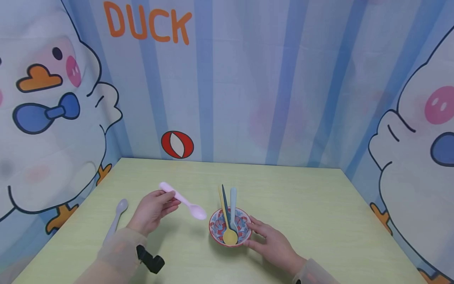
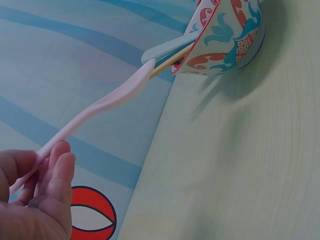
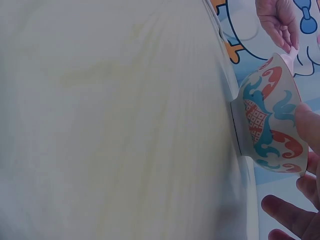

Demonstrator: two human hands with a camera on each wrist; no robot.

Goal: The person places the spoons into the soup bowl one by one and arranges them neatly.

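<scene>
My left hand (image 1: 154,211) pinches a pink spoon (image 1: 182,201) by its handle, above the table. The spoon's head points right, towards a patterned bowl (image 1: 213,232). Inside the bowl lean a yellow spoon (image 1: 229,236), a light blue spoon (image 1: 233,205) and a dark thin-handled utensil (image 1: 224,199); the dark one's lower end is hidden. My right hand (image 1: 273,244) holds the bowl's right side between thumb and fingers. In the right wrist view the thumb (image 3: 307,127) lies against the bowl's outer wall (image 3: 275,107).
A greyish-purple spoon (image 1: 116,219) lies on the table (image 1: 301,193) at the left, beside the left forearm. A printed duck curtain (image 1: 241,79) stands behind the table and along both sides.
</scene>
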